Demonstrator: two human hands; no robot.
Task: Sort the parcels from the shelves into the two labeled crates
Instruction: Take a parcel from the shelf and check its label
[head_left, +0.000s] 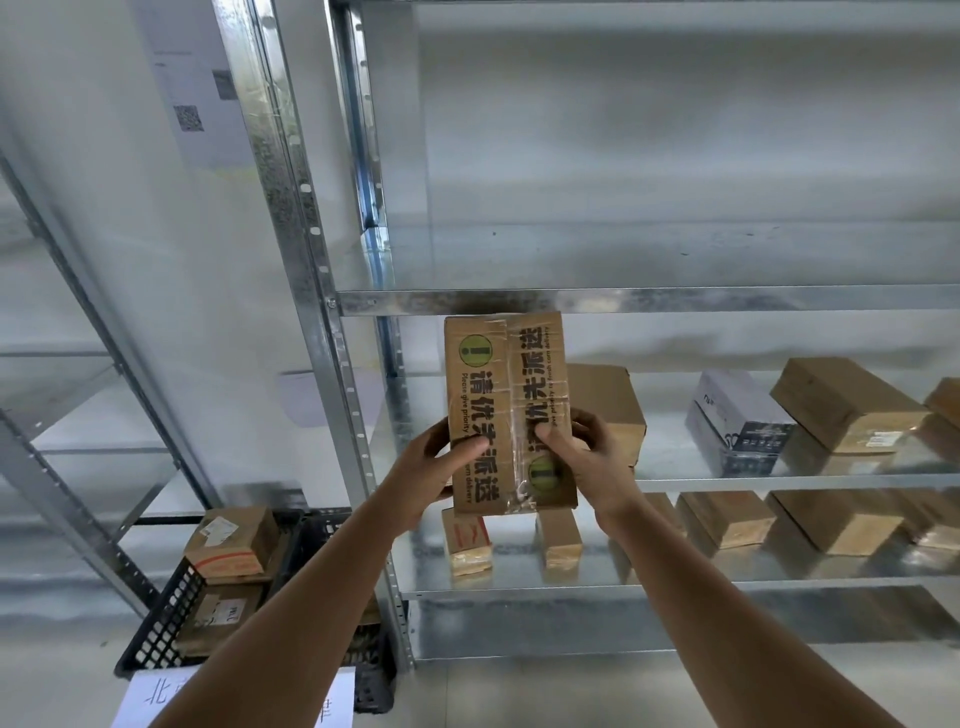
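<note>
I hold a flat brown cardboard parcel (506, 395) upright in front of the metal shelving, its face printed with black characters and green warning circles. My left hand (439, 462) grips its lower left edge, thumb on the front. My right hand (587, 457) grips its lower right edge. Two black slatted crates sit on the floor at lower left: the left crate (161, 629) holds several brown parcels (234, 540), and the right crate (371, 675) is mostly hidden behind my left forearm. White paper labels (156, 696) hang on the crates' fronts.
The galvanised shelf unit (571, 300) has a bare upper board. The middle shelf carries brown boxes (841, 405) and a dark printed box (737, 421). The lower shelf (519, 590) holds several more brown parcels. A second rack (78, 452) stands at left.
</note>
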